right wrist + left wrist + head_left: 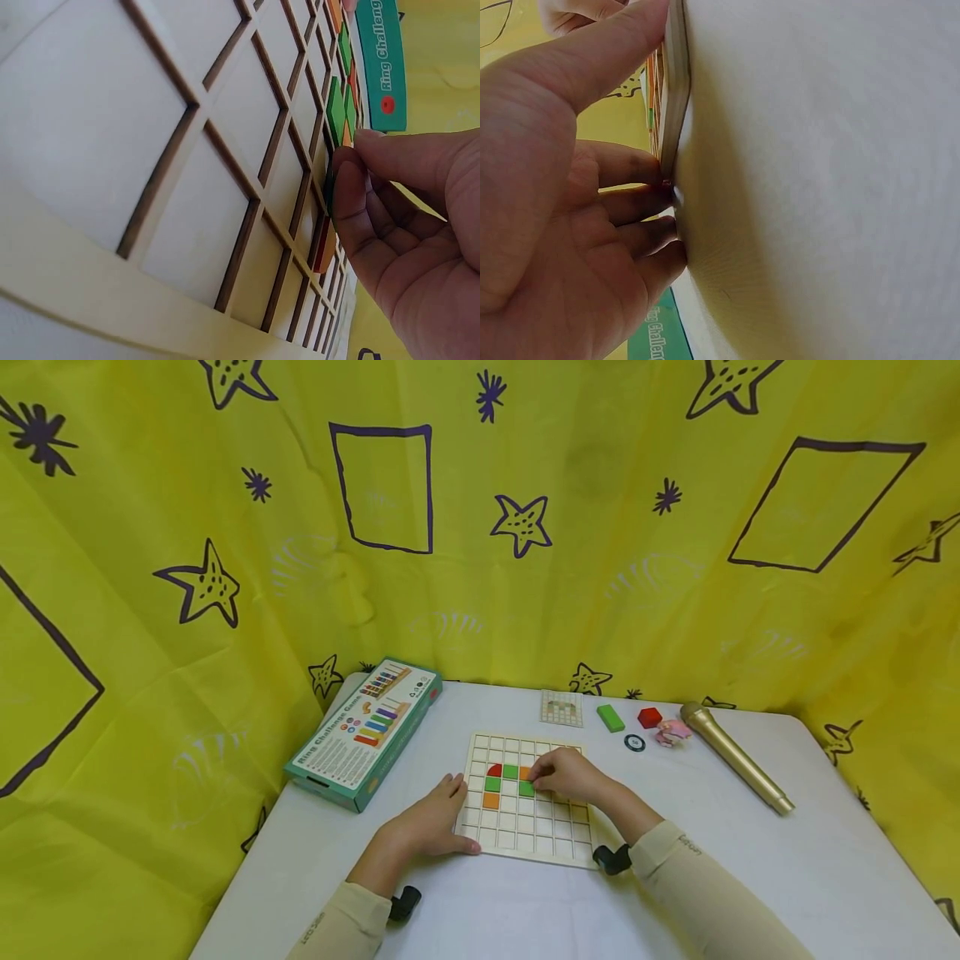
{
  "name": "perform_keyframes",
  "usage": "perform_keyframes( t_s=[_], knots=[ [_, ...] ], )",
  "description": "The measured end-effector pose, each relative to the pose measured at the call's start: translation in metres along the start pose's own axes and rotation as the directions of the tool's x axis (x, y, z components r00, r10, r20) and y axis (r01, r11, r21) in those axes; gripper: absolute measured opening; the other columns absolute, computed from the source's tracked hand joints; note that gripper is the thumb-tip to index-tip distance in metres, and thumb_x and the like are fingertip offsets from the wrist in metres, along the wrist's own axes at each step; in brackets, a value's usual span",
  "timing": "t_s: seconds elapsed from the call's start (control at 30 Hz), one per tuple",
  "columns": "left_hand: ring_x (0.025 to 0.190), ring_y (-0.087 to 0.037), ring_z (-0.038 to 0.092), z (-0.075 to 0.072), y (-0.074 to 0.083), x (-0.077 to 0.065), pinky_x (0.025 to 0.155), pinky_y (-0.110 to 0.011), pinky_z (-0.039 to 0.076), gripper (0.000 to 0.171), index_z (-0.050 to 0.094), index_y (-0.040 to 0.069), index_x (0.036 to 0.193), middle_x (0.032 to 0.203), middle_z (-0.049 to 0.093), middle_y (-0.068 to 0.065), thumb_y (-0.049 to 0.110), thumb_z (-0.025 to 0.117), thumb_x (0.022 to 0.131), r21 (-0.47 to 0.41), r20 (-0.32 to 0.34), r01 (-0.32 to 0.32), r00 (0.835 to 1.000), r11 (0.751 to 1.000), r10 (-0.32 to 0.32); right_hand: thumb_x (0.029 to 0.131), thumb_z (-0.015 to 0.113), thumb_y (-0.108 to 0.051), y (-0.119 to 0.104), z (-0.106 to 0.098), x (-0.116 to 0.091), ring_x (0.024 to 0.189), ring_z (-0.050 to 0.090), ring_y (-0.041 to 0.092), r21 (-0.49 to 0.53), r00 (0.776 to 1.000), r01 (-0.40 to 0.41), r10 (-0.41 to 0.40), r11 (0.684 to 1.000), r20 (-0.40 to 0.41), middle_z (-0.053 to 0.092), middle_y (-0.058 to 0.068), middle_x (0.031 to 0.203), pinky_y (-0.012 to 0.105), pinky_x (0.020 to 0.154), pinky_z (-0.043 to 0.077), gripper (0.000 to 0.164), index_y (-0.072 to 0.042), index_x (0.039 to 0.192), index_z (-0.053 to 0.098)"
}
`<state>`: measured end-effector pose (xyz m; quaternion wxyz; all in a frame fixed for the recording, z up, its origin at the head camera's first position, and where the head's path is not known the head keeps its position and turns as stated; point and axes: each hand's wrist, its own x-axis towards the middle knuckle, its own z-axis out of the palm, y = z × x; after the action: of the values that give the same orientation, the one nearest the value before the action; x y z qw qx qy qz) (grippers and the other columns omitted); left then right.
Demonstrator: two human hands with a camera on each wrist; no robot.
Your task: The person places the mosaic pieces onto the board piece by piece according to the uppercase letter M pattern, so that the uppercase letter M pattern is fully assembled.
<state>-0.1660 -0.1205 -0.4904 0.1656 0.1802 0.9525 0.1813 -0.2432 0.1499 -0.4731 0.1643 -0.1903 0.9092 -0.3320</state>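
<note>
A pale wooden grid board (pixel 506 839) lies on the table with coloured tiles in some cells: a red rounded tile (pixel 494 770), green tiles (pixel 492 784) and orange tiles (pixel 491 800). My left hand (pixel 433 817) rests along its left edge, fingers extended, thumb touching the front corner. Over the upper right cells, my right hand (pixel 572 774) has thumb and index finger together at a dark green tile (pixel 328 187), largely hidden by the fingertips. Close by in the right wrist view sits an orange and red piece (pixel 324 247), which the hand hides in the head view.
Behind the board lie a small pattern card (pixel 561 708), a green block (pixel 611 718), a red block (pixel 649 717), a round chip (pixel 634 742), a pink crumpled item (pixel 672 732) and a gold microphone (pixel 738 760). A green game box (pixel 367 731) stands left.
</note>
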Motion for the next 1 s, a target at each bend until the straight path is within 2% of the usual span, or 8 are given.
perform_keyframes(
  t_s=[0.47,0.7,1.0],
  knots=[
    [0.153,-0.031,0.015,0.0,0.0,0.0,0.119,-0.045,0.026,0.111,0.028,0.0,0.157,0.165,0.021,-0.014,0.058,0.08,0.078,-0.006,0.0,0.003,1.0,1.0,-0.003,0.091,0.075,-0.01,0.007,-0.002,-0.011,0.088,0.058,0.016,-0.009,0.999,-0.017,0.017,1.0,-0.028,0.069,-0.006,0.091,0.038,0.088,0.052,0.005,-0.014,0.093,0.076],
    [0.153,-0.031,0.014,0.001,-0.001,0.0,0.12,-0.045,0.025,0.111,0.028,0.0,0.157,0.166,0.021,-0.014,0.059,0.08,0.078,-0.002,0.005,0.009,1.0,1.0,-0.009,0.091,0.075,-0.011,0.01,-0.009,-0.02,0.087,0.056,0.018,0.001,0.999,-0.044,0.044,0.999,-0.032,0.067,-0.004,0.091,0.036,0.082,0.051,0.004,-0.014,0.093,0.075],
    [0.153,-0.03,0.014,0.003,-0.001,0.001,0.119,-0.045,0.026,0.112,0.028,0.001,0.158,0.166,0.021,-0.013,0.059,0.08,0.077,-0.003,0.002,0.017,1.0,1.0,-0.017,0.092,0.073,-0.01,0.019,-0.019,-0.033,0.088,0.056,0.019,0.011,0.998,-0.041,0.042,0.999,-0.043,0.068,-0.004,0.092,0.035,0.082,0.052,0.004,-0.013,0.094,0.075]
  ],
)
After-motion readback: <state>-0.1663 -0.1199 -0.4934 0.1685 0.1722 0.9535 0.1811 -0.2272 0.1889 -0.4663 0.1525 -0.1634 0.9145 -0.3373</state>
